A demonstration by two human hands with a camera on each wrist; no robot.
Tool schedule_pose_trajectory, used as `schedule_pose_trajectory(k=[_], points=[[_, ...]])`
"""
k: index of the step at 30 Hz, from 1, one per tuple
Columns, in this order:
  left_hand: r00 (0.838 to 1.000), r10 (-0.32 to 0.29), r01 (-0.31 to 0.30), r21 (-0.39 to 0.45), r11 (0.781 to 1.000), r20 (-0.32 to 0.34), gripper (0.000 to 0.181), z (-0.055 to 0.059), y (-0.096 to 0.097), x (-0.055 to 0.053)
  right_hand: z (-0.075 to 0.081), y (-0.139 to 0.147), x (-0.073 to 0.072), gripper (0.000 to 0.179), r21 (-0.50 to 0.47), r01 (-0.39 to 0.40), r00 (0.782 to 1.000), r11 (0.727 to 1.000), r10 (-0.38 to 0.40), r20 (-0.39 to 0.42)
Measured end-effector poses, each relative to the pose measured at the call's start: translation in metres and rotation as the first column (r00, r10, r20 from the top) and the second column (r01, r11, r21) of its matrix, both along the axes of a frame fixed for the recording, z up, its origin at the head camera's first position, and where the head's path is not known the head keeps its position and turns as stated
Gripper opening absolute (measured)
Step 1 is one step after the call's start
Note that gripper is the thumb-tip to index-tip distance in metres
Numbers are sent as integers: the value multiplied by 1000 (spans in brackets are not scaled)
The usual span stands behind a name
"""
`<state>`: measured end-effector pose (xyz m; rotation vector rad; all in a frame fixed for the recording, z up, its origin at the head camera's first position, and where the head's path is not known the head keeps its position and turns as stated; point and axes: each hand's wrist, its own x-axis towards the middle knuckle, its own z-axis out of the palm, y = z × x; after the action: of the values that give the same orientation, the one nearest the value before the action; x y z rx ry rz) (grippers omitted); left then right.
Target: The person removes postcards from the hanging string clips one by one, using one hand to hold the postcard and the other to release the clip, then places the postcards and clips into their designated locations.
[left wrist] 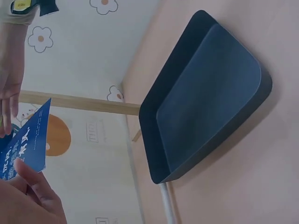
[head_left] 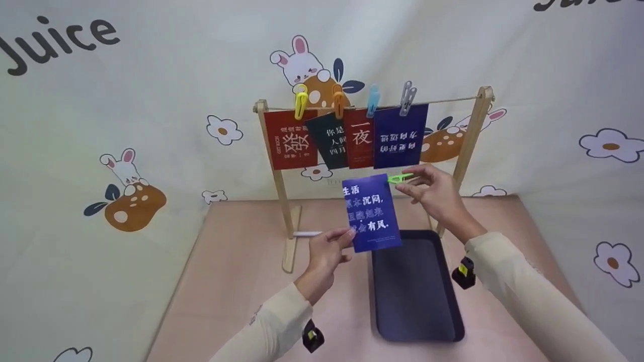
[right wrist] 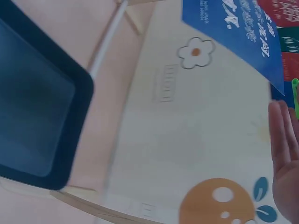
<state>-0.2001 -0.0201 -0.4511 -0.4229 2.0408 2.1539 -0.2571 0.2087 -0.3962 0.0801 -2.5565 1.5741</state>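
My left hand (head_left: 327, 251) pinches a blue card (head_left: 372, 213) with white lettering by its lower left edge, thumb in front. In the left wrist view that card (left wrist: 30, 144) stands at a slant above the left thumb. At the card's upper right corner, my right hand (head_left: 435, 193) pinches a green clothespin (head_left: 400, 178); whether the clip's tip grips the card I cannot tell. The right wrist view shows only part of the right hand (right wrist: 285, 154), with the green clothespin (right wrist: 295, 93) at the frame's edge.
Behind the hands, a wooden rack (head_left: 470, 136) carries a string with several cards, such as a red card (head_left: 292, 141) and another blue card (head_left: 401, 136), under yellow (head_left: 301, 102), orange, light blue and grey clothespins. A dark tray (head_left: 415, 286) lies on the pink tabletop (head_left: 201, 301).
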Motion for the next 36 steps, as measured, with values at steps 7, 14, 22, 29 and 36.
schedule_pose_trajectory(k=[7,14,22,29,36], points=[[999,-10,11,-14,1000,37,23,-21,-23,8,-40,-8,9,32,83,17,1000,996,-16,-15],[997,12,-8,-48,999,81,27,-38,-52,21,-63,-7,14,38,105,13,998,994,-6,-68],[990,2,7,-62,998,143,26,-69,-68,25,-88,-3,20,33,181,58,996,982,-45,-75],[991,12,0,-94,996,135,25,-96,-73,25,-114,-2,25,35,354,94,995,931,-74,-69],[992,15,-7,-62,998,122,23,-121,-64,28,-144,-3,31,34,450,102,993,887,-61,-103]])
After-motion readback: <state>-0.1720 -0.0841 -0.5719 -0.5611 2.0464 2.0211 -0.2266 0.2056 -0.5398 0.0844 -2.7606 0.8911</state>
